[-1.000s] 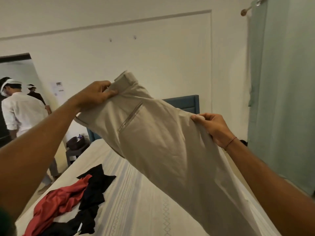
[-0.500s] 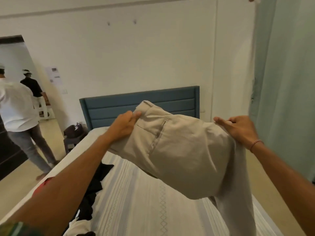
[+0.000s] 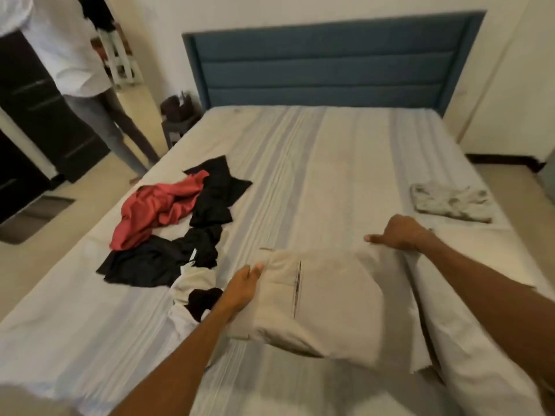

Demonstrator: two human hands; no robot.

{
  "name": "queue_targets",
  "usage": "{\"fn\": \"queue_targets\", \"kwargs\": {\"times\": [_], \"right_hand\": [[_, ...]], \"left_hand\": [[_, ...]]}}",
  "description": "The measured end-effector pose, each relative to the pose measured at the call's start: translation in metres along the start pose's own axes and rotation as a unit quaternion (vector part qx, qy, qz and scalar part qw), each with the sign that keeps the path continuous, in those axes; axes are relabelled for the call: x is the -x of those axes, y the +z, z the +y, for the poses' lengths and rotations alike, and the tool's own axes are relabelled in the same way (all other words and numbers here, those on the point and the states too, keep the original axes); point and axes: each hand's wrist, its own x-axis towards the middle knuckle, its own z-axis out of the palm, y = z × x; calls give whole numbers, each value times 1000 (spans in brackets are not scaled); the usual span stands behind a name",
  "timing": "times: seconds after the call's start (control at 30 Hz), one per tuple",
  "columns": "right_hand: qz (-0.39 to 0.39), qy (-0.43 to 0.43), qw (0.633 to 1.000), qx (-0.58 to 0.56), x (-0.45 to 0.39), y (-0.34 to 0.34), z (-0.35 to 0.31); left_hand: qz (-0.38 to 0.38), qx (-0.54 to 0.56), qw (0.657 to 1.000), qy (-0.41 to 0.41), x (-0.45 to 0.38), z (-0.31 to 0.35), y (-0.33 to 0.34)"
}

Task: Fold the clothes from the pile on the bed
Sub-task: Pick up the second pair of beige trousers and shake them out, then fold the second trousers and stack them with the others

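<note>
Both hands are being kept on the beige trousers [image 3: 324,301], which are being laid on the near right part of the bed [image 3: 330,175]. The waistband edge is being pinched by the left hand [image 3: 240,291], thumb on top; the far right edge of the cloth is being gripped by the right hand [image 3: 396,234], fingers curled into it, thumb pointing left. One leg is being left trailing off toward the near right.

Judged from this, the laying-out step is being carried out, and the fold itself is not yet being made. For the next move, flattening of the seat and alignment of the legs are being called for.

Left of the trousers, the pile [image 3: 177,229] of red and black garments is being left unfolded. At the far right, one folded patterned garment [image 3: 450,202] is lying well apart.
</note>
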Motion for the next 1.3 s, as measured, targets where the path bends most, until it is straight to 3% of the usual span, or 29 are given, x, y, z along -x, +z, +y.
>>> {"fn": "queue_targets", "kwargs": {"times": [0.13,0.3,0.57,0.7,0.83,0.97,1.1,1.3], "right_hand": [[-31,21,998,-60,-75,148,-32],[-6,31,995,-95,-128,242,-47],[33,36,988,-144,-158,287,-44],[47,42,991,-115,-154,298,-54],[56,31,994,-84,-151,309,-57],[70,12,994,-78,-152,315,-51],[119,-20,993,5,-144,321,-54],[168,-28,979,114,-119,334,-53]], "left_hand": [[34,1,997,-75,-54,-114,42],[28,3,996,-89,-119,-194,61],[60,-47,997,-31,-164,-223,64],[86,-149,985,-14,-157,-240,45],[43,-373,924,65,-164,-266,8],[48,-483,871,82,-181,-278,-33],[78,-463,879,82,-189,-249,-25],[106,-381,883,252,-193,-169,62]]}}
